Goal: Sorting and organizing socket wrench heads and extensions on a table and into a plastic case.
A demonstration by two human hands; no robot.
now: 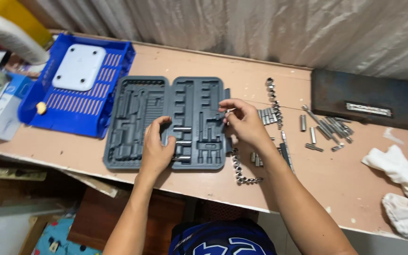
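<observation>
Both forearms are bare to the elbow, with no sleeves, gloves, watch or rings showing on the left hand [156,150] or the right hand [244,122]. At 6 o'clock, a dark blue garment [222,241] with bold white-edged lettering covers the body.

The place looks like a small home workshop: a worn, paint-chipped wooden bench [204,184] set against a sheet-draped wall carries an open grey moulded tool case [133,123], loose metal sockets [272,101] and bits, a rusty metal box [364,97] and a white rag [404,189].
</observation>
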